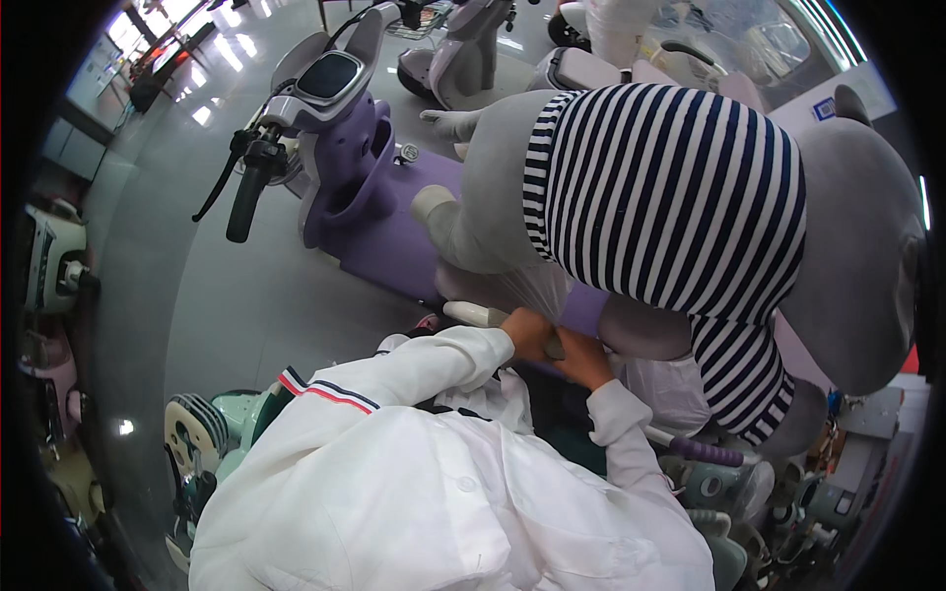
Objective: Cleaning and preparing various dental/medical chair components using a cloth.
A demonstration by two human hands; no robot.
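Note:
A purple electric scooter (369, 236) stands before me, with a large grey plush toy in a striped navy-and-white shirt (665, 199) lying over its seat. My left hand (529, 334) and my right hand (582, 357) meet beside the seat, fingers curled close together. Clear plastic film (543, 288) runs stretched from the seat down to my hands; the fingers appear closed on its gathered edge, partly hidden. A whitish bar end (473, 313) lies just left of my left hand. A purple band (584, 310) shows just above my right hand.
Another scooter (465, 66) stands beyond the purple one. A mint-green scooter (236, 421) is close at my lower left, and several more line the left side. At the right are a purple ribbed grip (706, 451) and more scooters. Glossy grey floor (222, 295) spreads to the left.

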